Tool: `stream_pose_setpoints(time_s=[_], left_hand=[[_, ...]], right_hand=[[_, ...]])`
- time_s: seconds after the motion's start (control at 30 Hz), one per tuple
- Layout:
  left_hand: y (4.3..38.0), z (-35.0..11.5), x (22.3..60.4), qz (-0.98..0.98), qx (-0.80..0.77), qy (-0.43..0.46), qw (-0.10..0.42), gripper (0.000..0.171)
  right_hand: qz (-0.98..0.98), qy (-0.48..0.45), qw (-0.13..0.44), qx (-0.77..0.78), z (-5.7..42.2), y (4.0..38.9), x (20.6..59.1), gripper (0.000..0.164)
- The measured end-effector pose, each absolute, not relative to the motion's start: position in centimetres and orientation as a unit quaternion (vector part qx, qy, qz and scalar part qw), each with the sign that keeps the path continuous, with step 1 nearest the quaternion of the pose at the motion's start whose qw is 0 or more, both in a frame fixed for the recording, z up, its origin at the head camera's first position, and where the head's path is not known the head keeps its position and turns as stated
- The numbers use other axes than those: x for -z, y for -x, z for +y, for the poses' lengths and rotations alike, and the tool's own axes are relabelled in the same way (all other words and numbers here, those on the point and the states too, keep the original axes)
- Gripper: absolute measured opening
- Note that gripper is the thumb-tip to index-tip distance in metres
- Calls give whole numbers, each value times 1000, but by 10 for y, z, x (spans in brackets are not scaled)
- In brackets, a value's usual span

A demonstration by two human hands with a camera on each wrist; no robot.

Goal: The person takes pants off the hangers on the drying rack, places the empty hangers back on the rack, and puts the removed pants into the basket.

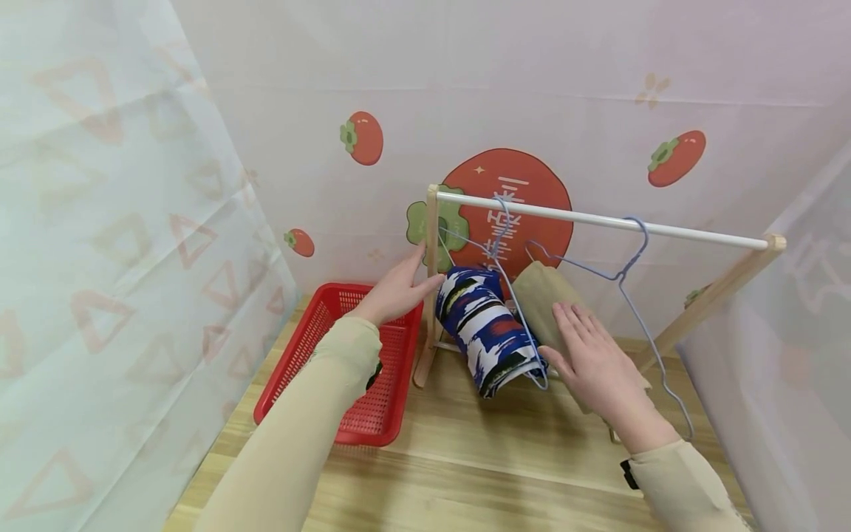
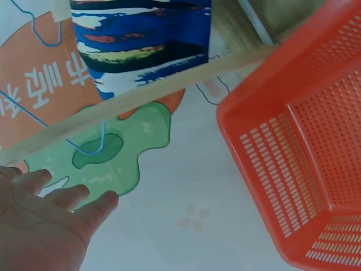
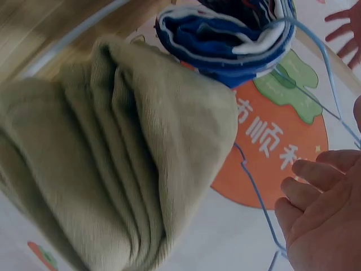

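Note:
My left hand (image 1: 399,288) is spread beside the left wooden post of a small clothes rack, its fingers straight and holding nothing. Draped over a blue wire hanger (image 1: 503,222) is a folded cloth (image 1: 488,325) with a blue, white and black brushstroke pattern. A folded khaki garment (image 3: 180,118) hangs over the second blue hanger (image 1: 621,277), its layers showing in the right wrist view. My right hand (image 1: 595,362) lies flat-fingered over the khaki garment in the head view, thumb near the lower corner of the first hanger. In its wrist view the fingers are extended and grip nothing.
The rack's white bar (image 1: 598,217) runs between the left post (image 1: 432,222) and the right post (image 1: 718,295). A red plastic basket (image 1: 404,369) stands left of the rack on the wooden table (image 1: 465,473). Fruit-printed cloth walls (image 1: 299,148) enclose the table.

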State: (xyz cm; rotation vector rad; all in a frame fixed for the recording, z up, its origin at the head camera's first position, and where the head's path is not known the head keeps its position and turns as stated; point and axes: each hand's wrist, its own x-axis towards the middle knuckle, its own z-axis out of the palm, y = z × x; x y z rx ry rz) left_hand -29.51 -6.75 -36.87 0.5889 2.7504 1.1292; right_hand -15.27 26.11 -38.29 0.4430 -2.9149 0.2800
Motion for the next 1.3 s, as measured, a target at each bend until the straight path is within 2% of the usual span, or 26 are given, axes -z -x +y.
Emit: stream_pose_setpoints(time_s=[0.17,0.47,0.7,0.93,1.3], left_hand=[[295,-61,367,889,-412,-191,68,83],[300,-60,367,848,-493,-179,72,69],[303,-60,364,821,-542,-159,85,65],[305,-59,360,802,-576,-134,83,58],[310,-57,361,786,-605,-108,68,57]], right_hand=[[-979,-152,89,-102,252,155,390,72],[-965,-168,163,-121,242,153,410,59],[-938,-196,254,-132,236,153,420,47],[-932,-159,271,-179,228,153,421,28],[-903,-163,359,-172,227,158,430,9]])
